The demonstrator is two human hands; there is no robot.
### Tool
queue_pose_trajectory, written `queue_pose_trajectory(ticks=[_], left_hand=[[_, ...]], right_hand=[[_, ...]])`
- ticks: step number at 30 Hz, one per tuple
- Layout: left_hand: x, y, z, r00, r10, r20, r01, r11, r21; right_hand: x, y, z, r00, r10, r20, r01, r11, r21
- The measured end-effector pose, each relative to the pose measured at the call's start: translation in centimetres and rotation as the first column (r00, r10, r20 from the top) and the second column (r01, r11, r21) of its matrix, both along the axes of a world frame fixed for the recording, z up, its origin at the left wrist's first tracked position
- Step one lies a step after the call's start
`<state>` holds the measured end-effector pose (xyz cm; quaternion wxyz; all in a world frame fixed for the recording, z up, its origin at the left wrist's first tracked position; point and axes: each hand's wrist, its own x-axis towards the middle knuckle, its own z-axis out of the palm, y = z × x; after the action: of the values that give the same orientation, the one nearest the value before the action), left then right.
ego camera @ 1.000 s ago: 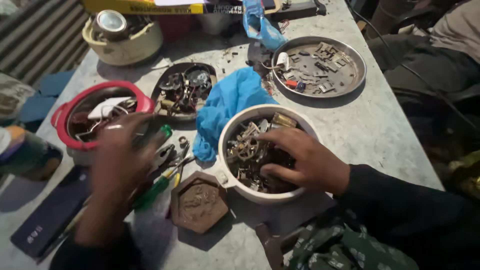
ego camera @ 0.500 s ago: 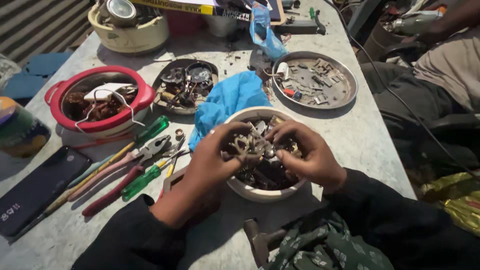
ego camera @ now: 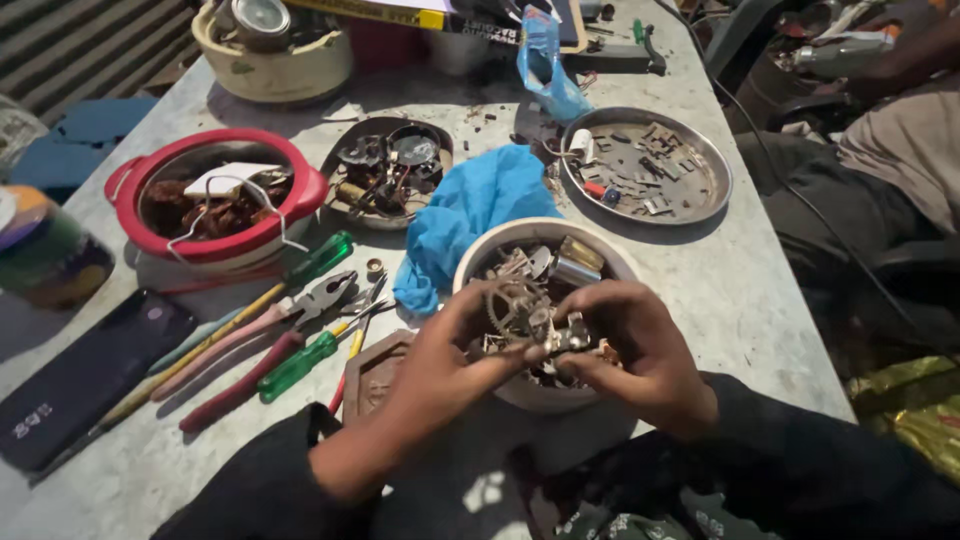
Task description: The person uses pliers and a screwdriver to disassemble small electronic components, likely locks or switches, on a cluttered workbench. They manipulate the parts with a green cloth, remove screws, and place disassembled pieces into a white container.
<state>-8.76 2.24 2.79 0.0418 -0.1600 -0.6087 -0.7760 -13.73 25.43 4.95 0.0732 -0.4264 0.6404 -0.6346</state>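
Note:
Both my hands meet over a white bowl (ego camera: pixel 497 245) full of small metal parts. My left hand (ego camera: pixel 440 365) and my right hand (ego camera: pixel 640 350) pinch together a small metal mechanism with a brass gear wheel (ego camera: pixel 525 315), lifted just above the bowl's heap. More gears, plates and a shiny cylinder lie in the bowl behind it. A blue cloth (ego camera: pixel 475 215) lies against the bowl's far left side.
Pliers and screwdrivers (ego camera: pixel 270 335) lie left of the bowl, beside a dark phone (ego camera: pixel 85 375). A red pot (ego camera: pixel 215 200), a dark dish of parts (ego camera: pixel 385 170) and a steel plate (ego camera: pixel 645 165) sit beyond. Another person sits at right (ego camera: pixel 890 150).
My left hand came from the tools on the left to the bowl. Both hands have lifted the geared mechanism out of the heap and toward me.

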Motion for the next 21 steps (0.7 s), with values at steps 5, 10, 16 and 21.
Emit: queue_pose_trajectory(ticks=[5, 10, 16, 21], left_hand=[[-0.5, -0.3, -1.3, 0.992, 0.101, 0.069, -0.115, 0.961, 0.251], [0.3, -0.6, -1.6, 0.991, 0.097, 0.094, -0.127, 0.905, 0.407], [3.7, -0.4, -1.0, 0.975, -0.144, 0.169, 0.093, 0.957, 0.276], [4.5, 0.6, -1.6, 0.886, -0.458, 0.068, 0.452, 0.888, 0.087]], right_hand=[[0.8, -0.2, 0.8, 1.000, -0.022, -0.008, 0.023, 0.979, 0.202], [0.4, -0.8, 0.1, 0.659, -0.033, -0.751, 0.469, 0.799, 0.376], [-1.8, -2.0, 0.7, 0.782, -0.164, -0.601, 0.537, 0.667, 0.517], [0.7, 0.7, 2.6, 0.992, -0.109, -0.067, 0.125, 0.940, 0.318]])
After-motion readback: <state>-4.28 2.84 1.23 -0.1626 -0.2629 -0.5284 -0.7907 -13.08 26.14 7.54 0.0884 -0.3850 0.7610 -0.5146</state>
